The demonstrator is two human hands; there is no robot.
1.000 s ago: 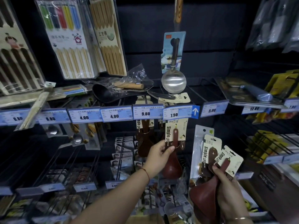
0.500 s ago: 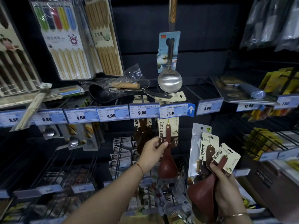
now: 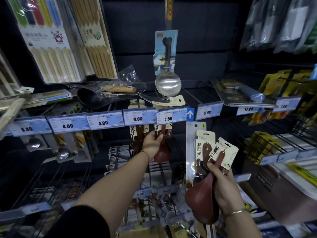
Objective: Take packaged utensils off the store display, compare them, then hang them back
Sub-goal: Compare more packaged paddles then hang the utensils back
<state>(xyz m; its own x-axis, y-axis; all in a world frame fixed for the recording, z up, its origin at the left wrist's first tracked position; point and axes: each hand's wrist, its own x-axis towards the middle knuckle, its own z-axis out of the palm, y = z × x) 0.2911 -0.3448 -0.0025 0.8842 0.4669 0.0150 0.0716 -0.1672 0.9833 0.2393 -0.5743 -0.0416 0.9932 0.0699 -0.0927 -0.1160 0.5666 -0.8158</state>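
Your left grip (image 3: 151, 143) pinches the hanging spoon pack (image 3: 162, 154) at 6 o'clock of the 7.50 price tag (image 3: 169, 118), which hides its card top. At 4 o'clock, your right grip (image 3: 223, 186) clasps overlapping spoon packs (image 3: 200, 200), their labels partly covered.

Blue price labels (image 3: 103, 121) lined the shelf edge, reading 4.00, 9.80 and 7.50. Above hung chopstick packs (image 3: 49, 48) and a steel ladle (image 3: 168, 85) on a blue card. A black ladle (image 3: 89, 98) lay on the wire shelf (image 3: 193, 95).

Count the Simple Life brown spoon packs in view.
4. Right hand holds two: upright pack, tilted pack. Left hand grips a third pack under the 7.50 tag. A fourth pack hangs under the 9.80 tag. Others may hide behind.
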